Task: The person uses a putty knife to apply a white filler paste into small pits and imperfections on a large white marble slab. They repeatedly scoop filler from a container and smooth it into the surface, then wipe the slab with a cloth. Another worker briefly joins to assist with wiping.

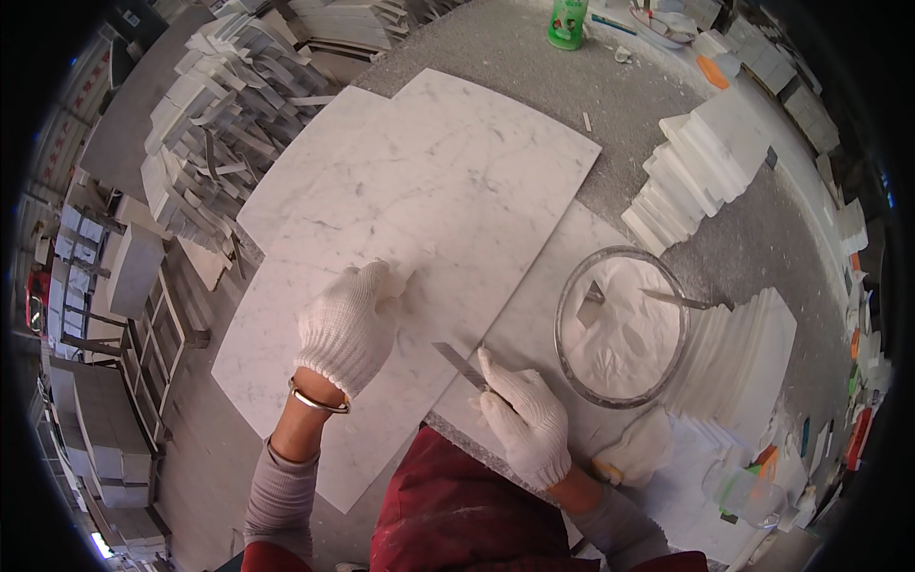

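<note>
Before me lie large white slabs with grey veins, like marble [429, 164], one partly over a paler slab beneath. My left hand [350, 322], in a white knitted glove, rests on the slab's surface with its fingers closed on a white cloth or similar soft white piece [394, 280]. My right hand [525, 422], gloved alike, holds a flat grey metal blade [461, 363] near the slab's lower right edge. To its right a round bowl [560, 336] contains white paste or powder. A small metal scraper [591, 305] and a knife-like tool [679, 298] lie in or across it.
Stacks of white tiles [700, 171] stand to the right, more [743, 365] beside the bowl. A green bottle [568, 25] is at the top, a clear plastic bottle [747, 493] at lower right. Piled stone strips [229, 114] and a wooden pallet [161, 343] are on the left.
</note>
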### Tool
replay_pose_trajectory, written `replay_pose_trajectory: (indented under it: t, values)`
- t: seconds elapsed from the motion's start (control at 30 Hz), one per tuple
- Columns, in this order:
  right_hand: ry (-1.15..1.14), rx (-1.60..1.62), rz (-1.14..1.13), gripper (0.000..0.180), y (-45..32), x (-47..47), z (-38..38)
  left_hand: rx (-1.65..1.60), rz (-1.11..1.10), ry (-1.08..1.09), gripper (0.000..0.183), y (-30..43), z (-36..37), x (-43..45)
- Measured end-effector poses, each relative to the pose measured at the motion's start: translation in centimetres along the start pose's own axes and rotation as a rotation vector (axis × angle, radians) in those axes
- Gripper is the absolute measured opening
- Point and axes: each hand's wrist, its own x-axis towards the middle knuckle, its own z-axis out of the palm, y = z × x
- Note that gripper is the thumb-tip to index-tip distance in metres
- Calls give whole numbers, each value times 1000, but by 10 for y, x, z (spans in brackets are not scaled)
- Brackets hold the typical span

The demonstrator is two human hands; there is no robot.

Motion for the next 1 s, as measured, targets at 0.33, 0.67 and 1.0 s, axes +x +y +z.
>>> replay_pose_trajectory:
  t: [0.33, 0.67, 1.0]
  values:
    - [-5, 6, 10, 45, -2, 1, -1, -22, 10, 42, 20, 1, 6, 0]
    - [-5, -38, -24, 44, -1, 2, 0, -30, -14, 20, 19, 0, 6, 2]
    - [-7, -64, -46, 44, 0, 2, 0, -1, -53, -44, 34, 5, 2, 3]
